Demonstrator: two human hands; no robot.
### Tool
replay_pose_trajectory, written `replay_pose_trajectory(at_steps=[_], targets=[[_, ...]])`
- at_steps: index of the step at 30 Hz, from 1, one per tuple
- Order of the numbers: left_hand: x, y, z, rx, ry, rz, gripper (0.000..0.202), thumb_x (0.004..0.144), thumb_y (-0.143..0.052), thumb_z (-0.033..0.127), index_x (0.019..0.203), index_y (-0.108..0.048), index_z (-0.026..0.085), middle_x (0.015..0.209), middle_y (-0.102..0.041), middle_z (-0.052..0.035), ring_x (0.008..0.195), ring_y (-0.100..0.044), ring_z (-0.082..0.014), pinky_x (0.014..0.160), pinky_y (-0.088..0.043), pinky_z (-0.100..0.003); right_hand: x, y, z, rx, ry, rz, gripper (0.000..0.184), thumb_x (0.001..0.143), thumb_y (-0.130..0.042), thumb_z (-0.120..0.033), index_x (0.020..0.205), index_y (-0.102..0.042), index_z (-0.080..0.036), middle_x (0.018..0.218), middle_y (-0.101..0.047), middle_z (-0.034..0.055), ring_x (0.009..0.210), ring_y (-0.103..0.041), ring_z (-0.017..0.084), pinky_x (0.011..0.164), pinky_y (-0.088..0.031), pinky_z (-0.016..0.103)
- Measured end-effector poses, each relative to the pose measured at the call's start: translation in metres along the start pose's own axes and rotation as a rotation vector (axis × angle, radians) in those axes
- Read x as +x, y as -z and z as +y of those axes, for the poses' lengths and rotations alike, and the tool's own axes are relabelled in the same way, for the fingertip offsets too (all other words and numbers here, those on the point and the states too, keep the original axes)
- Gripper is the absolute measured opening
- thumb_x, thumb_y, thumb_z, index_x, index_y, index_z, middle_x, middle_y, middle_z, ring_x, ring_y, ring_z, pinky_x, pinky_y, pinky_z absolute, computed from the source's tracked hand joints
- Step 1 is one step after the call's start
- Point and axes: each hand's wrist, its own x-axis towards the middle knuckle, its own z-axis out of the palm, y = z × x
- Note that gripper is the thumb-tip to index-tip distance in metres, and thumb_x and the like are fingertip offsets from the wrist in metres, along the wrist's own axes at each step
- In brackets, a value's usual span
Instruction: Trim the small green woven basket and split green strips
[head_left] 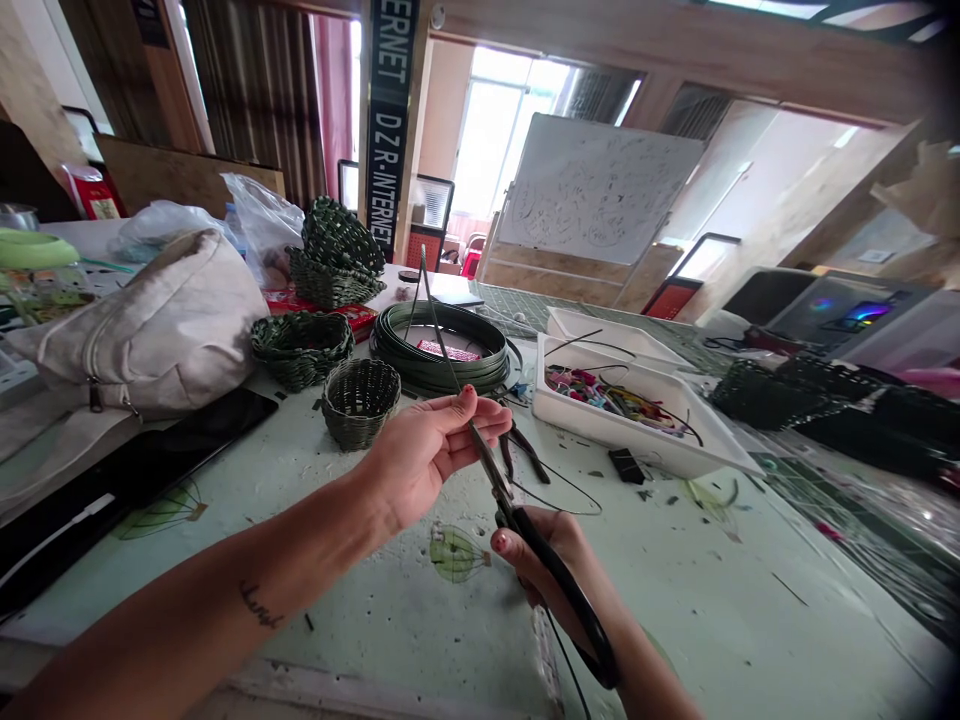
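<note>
My left hand (pixel 431 455) is closed, its thumb pressing a thin dark green weaving strip (pixel 442 345) against the fingers. The strip rises above the thumb and bends over at a peak, near the coil. My right hand (pixel 551 560) grips black-handled scissors (pixel 566 590), with the blades pointing up to the left fingertips. Whether the blades touch the strip I cannot tell. A small woven basket (pixel 362 405) stands just left of my left hand. Behind it lies a large coil of green strip (pixel 442 375). Pliers (pixel 531 455) rest on the table behind the scissors.
A white tray (pixel 637 435) with colourful bits stands at right, a black clip (pixel 628 466) before it. More woven baskets (pixel 300 345), a beige bag (pixel 157 325) and a black tablet (pixel 150 480) with a white cable fill the left. Scraps dot the table (pixel 675 600).
</note>
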Motion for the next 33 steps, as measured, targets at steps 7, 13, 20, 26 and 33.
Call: replay_pose_trajectory(at_steps=[7,13,20,26,33], targets=[[-0.001,-0.001,-0.002,-0.016,0.003,-0.005,0.022,0.087,-0.059,0.023,0.077,-0.072,0.008,0.092,-0.073,-0.0149,0.088,-0.069,-0.0189,0.088,-0.052,-0.031,-0.004,-0.002,-0.005,0.036,-0.017,0.022,0.058,0.066,-0.063,-0.071,0.057,-0.039,-0.02,0.045,-0.035,-0.0058,0.04,-0.038,0.009,0.039,-0.027,0.021],[-0.002,-0.003,0.0,-0.028,0.017,0.026,0.023,0.088,-0.058,0.023,0.076,-0.071,0.007,0.09,-0.073,-0.0158,0.085,-0.07,-0.0194,0.087,-0.053,-0.032,-0.003,-0.004,-0.002,0.076,-0.044,0.023,0.058,0.065,-0.064,-0.07,0.056,-0.036,-0.02,0.043,-0.031,-0.007,0.036,-0.032,0.007,0.037,-0.023,0.021],[0.0,-0.001,0.0,-0.016,0.019,0.021,0.023,0.088,-0.058,0.024,0.079,-0.07,0.006,0.093,-0.073,-0.0164,0.087,-0.07,-0.0199,0.085,-0.053,-0.031,-0.005,-0.006,-0.005,0.078,-0.076,0.042,0.059,0.064,-0.065,-0.071,0.055,-0.035,-0.021,0.043,-0.028,-0.0083,0.033,-0.032,0.006,0.034,-0.026,0.019],[0.003,0.003,0.004,0.041,0.009,-0.01,0.026,0.089,-0.057,0.027,0.085,-0.07,0.006,0.099,-0.072,-0.018,0.093,-0.069,-0.0228,0.084,-0.053,-0.033,-0.002,-0.008,0.0,0.101,-0.079,0.027,0.058,0.066,-0.063,-0.073,0.058,-0.04,-0.02,0.044,-0.026,-0.0087,0.035,-0.027,0.005,0.034,-0.021,0.019],[0.013,0.018,0.031,0.1,-0.161,-0.082,0.026,0.092,-0.051,0.027,0.09,-0.068,0.007,0.099,-0.072,-0.0148,0.097,-0.067,-0.0218,0.091,-0.05,-0.036,0.006,-0.007,0.013,-0.045,-0.036,0.008,0.063,0.061,-0.067,-0.072,0.054,-0.032,-0.021,0.044,-0.023,-0.0075,0.039,-0.028,0.006,0.037,-0.016,0.021]])
